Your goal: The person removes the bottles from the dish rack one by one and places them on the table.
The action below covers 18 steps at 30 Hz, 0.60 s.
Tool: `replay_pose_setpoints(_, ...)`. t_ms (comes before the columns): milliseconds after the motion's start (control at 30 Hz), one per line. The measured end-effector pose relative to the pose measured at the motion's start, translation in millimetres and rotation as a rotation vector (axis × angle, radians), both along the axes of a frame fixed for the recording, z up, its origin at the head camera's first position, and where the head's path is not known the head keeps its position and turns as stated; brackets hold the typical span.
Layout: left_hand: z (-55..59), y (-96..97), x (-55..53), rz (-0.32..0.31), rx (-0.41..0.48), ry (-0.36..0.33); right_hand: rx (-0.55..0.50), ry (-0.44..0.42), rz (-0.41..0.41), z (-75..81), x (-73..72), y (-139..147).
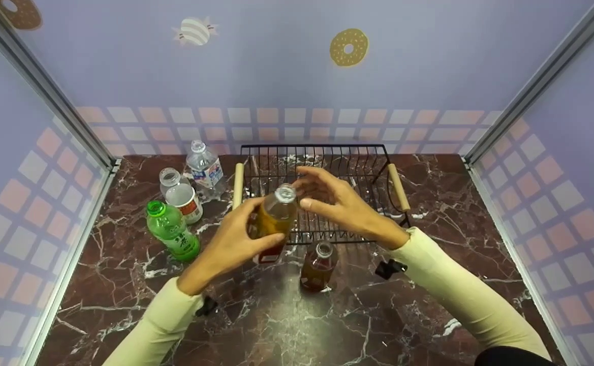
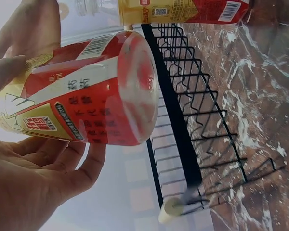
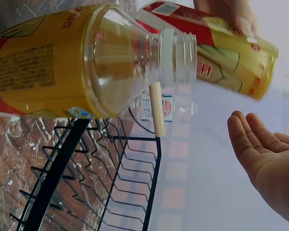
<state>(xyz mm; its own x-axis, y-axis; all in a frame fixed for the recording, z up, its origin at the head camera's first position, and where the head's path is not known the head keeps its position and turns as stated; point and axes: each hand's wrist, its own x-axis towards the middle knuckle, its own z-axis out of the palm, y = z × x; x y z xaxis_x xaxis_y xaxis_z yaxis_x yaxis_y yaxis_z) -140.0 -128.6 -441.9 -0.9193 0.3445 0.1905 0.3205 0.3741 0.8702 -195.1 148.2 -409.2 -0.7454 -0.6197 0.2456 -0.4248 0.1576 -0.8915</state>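
My left hand (image 1: 236, 236) grips a capless clear plastic drink bottle (image 1: 275, 216) with a gold-and-red label, lifted above the countertop and tilted. The left wrist view shows the bottle's base and red label (image 2: 86, 91), with fingers behind it. Beside its neck my right hand (image 1: 345, 203) hovers with fingers spread and holds nothing; the right wrist view shows its fingers (image 3: 262, 137) apart from the bottle. Just in front of the rack stands a second capless bottle (image 1: 318, 267) of the same kind, upright on the countertop.
Behind the hands sits a black wire rack (image 1: 347, 175) with wooden handles (image 1: 398, 187). At left stand a green bottle (image 1: 173, 231), a clear bottle with a white label (image 1: 181, 195) and another clear bottle (image 1: 206, 170). The marbled countertop (image 1: 352, 330) has patterned walls (image 1: 276, 76) around it.
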Motion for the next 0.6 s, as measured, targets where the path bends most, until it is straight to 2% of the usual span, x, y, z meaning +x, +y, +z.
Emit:
replay_pose_setpoints(267,-5.3,-40.7,18.5,0.086,0.082,-0.064,-0.019,-0.037,-0.052,-8.9,-5.1,13)
replay_pose_setpoints(467,-8.9,-69.2,31.4,0.145,0.09,-0.068,-0.009,-0.045,-0.081,-13.5,-7.9,23)
replay_pose_setpoints(600,-15.8,-82.6,39.4,0.197,0.12,-0.077,-0.008,-0.052,-0.093,-16.4,-8.7,27)
